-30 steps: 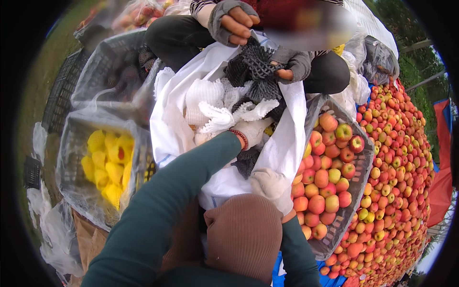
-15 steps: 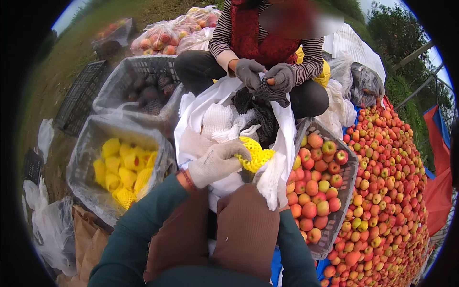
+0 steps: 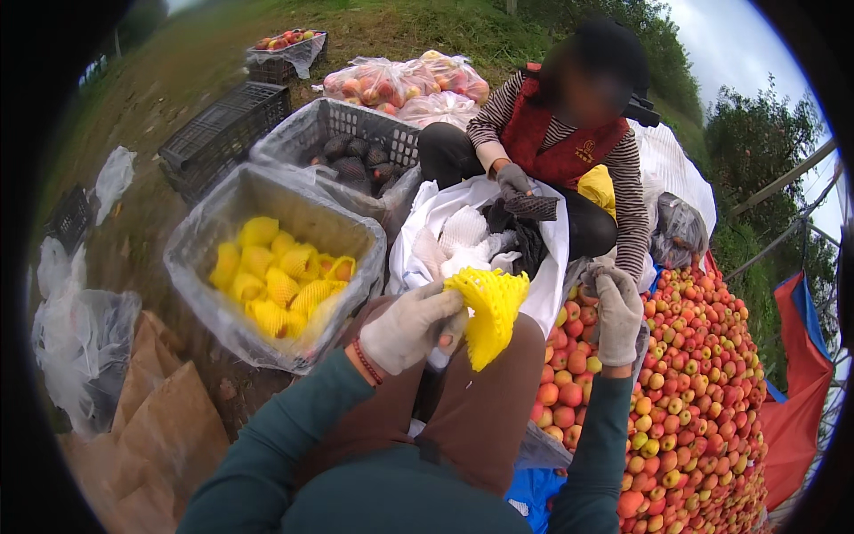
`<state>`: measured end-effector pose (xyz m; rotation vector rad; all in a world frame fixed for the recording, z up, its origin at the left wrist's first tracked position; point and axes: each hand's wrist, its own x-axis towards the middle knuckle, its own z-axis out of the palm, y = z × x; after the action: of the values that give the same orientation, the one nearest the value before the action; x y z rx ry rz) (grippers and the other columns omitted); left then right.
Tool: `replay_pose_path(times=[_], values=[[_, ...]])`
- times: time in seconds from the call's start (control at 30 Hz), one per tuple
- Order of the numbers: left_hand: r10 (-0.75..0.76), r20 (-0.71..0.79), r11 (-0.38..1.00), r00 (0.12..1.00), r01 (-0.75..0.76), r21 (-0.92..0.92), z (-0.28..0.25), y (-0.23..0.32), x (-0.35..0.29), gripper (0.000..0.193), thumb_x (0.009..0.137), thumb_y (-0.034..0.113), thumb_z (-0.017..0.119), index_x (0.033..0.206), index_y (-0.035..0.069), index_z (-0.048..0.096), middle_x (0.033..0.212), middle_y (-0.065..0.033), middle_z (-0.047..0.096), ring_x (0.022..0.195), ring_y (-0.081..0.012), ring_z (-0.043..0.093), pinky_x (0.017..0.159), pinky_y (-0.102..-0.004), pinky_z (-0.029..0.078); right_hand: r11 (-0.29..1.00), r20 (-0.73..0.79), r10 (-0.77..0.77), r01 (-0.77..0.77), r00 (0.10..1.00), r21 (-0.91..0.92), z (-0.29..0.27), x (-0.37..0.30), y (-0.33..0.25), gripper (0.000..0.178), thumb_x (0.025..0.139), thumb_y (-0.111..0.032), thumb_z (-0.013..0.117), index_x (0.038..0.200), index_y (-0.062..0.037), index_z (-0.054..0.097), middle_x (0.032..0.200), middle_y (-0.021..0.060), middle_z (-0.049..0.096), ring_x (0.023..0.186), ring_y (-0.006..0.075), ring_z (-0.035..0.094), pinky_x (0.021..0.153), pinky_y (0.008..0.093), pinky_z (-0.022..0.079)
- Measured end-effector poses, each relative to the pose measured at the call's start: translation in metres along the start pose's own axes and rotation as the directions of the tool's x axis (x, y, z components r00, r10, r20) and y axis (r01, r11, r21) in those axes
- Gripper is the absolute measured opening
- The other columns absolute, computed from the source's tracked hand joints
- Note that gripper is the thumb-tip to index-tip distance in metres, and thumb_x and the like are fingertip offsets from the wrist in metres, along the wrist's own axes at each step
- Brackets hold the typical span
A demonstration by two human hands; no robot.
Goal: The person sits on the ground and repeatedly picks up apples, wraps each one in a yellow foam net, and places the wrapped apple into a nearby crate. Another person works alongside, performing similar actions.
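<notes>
My left hand (image 3: 414, 327), in a whitish glove, pinches the upper edge of a yellow foam net sleeve (image 3: 491, 322), which hangs above my right knee. My gloved right hand (image 3: 618, 316) is raised over the apple crate's right side. Its fingers point away from me and are partly hidden, so I cannot see whether they grip anything. Under it, red and yellow apples (image 3: 560, 392) fill the crate. Beyond my knees, a white sack (image 3: 411, 258) holds white foam sleeves (image 3: 464, 230) and dark ones (image 3: 525, 238).
Opposite sits a co-worker, one grey-gloved hand (image 3: 513, 181) on a dark sleeve (image 3: 534, 208), the other hand close to mine. At left stand a lined crate (image 3: 191, 258) of yellow-sleeved fruit and a crate (image 3: 294, 133) of dark-sleeved fruit. A large apple heap (image 3: 694, 383) lies right.
My view has tilted up. The yellow sleeve has come out of the sack in my left hand. My right hand has come into sight over the apples, and the co-worker's hands have parted.
</notes>
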<state>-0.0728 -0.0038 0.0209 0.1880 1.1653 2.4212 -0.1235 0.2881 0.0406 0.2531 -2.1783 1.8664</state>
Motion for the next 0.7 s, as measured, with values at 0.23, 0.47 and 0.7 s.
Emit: replay_pose_path(times=[0.23, 0.47, 0.7], values=[[-0.009, -0.028, 0.983, 1.0, 0.014, 0.184, 0.007, -0.004, -0.028, 0.023, 0.09, 0.023, 0.049, 0.092, 0.001, 0.055, 0.066, 0.0003, 0.05, 0.055, -0.0075, 0.046, 0.052, -0.02, 0.037, 0.995, 0.487, -0.076, 0.031, 0.87, 0.099, 0.091, -0.049, -0.053, 0.035, 0.078, 0.001, 0.06, 0.111, 0.0066, 0.052, 0.115, 0.009, 0.052, 0.105, 0.016, 0.051, 0.087, 0.0269, 0.043], [0.08, -0.055, 0.926, 0.995, -0.054, 0.374, 0.005, 0.003, -0.047, 0.034, 0.087, 0.018, 0.054, 0.112, -0.005, 0.053, 0.095, -0.0066, 0.062, 0.079, -0.011, 0.06, 0.072, -0.0226, 0.047, 0.683, 0.244, 0.125, -0.261, 0.962, 0.682, 0.102, -0.081, -0.032, 0.014, 0.081, -0.007, 0.056, 0.092, 0.0014, 0.055, 0.099, 0.0117, 0.06, 0.09, 0.0194, 0.059, 0.085, 0.0312, 0.047], [0.09, 0.224, 0.903, 0.97, 0.015, -0.428, 0.016, -0.022, -0.05, 0.053, 0.085, 0.029, 0.057, 0.125, -0.003, 0.042, 0.116, -0.0105, 0.057, 0.105, -0.0206, 0.057, 0.094, -0.0323, 0.042, 0.083, 0.476, 0.296, -0.518, 0.828, 0.851, 0.132, -0.11, -0.047, 0.046, 0.088, -0.038, 0.05, 0.109, 0.0023, 0.053, 0.102, 0.0138, 0.062, 0.091, 0.0271, 0.062, 0.081, 0.0391, 0.051]])
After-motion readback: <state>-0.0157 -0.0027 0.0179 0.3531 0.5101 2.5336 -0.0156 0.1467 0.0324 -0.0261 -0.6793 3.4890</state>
